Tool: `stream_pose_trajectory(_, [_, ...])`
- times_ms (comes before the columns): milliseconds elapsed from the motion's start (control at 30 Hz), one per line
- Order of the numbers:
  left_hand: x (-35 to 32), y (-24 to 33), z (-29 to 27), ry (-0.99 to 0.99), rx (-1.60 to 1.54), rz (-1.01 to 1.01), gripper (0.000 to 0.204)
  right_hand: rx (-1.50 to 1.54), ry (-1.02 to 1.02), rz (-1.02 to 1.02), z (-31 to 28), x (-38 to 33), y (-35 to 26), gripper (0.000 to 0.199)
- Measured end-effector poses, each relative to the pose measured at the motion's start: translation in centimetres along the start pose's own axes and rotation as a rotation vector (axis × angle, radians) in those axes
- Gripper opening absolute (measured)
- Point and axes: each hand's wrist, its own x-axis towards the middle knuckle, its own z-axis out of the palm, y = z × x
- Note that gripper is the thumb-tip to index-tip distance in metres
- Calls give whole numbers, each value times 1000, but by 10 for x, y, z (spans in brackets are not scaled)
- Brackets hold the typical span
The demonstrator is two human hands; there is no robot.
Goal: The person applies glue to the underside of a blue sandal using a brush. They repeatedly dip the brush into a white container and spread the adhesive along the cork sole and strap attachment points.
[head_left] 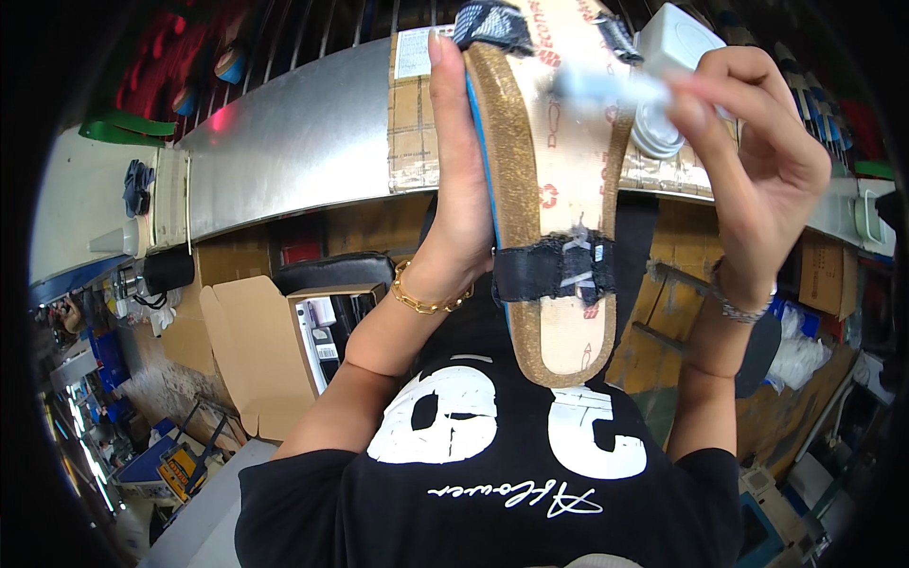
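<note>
My left hand [462,175] is closed around the left edge of a sandal upper on a cork footbed [519,161], held upright with its underside facing me. A black strap [530,275] is wrapped across the lower part, its ends folded onto the pale, red-printed board. Dark patterned strap ends [492,26] show near the top, which the frame's edge cuts off. Above the board, my right hand [757,161] pinches a small whitish tool [611,88], smeared by motion; its kind cannot be made out. Whether it touches the board is unclear.
Behind the sandal runs a metal bench [284,142] with cardboard [412,123] on it. A white round container [658,133] and a white bottle-like container [677,40] stand near my right hand. An open cardboard box [256,350] lies below on the left; a green strip [128,130] is far left.
</note>
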Motion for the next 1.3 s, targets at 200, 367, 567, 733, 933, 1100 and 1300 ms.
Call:
stream_pose_trajectory(200, [1,7,-5,270,537,170,95,46,-30,233,11,-24,-13,12])
stream_pose_trajectory(367, [6,7,-10,266,532,263,93,94,-4,369,8,-35,-29,15])
stream_pose_trajectory(567, [5,5,-9,277,557,274,94,-220,-6,146,20,-31,-29,19])
stream_pose_trajectory(733, [2,5,-10,304,574,209,97,-191,-2,-4,11,-30,-22,29])
stream_pose_trajectory(933, [0,5,-10,361,493,177,100,-151,-84,-6,6,-30,-19,31])
stream_pose_trajectory(1100, [-1,4,-12,370,543,185,99,-145,-172,-19,-1,-25,-18,30])
stream_pose_trajectory(1300, [-2,11,-13,206,653,154,95,-5,-304,16,-10,-22,-16,27])
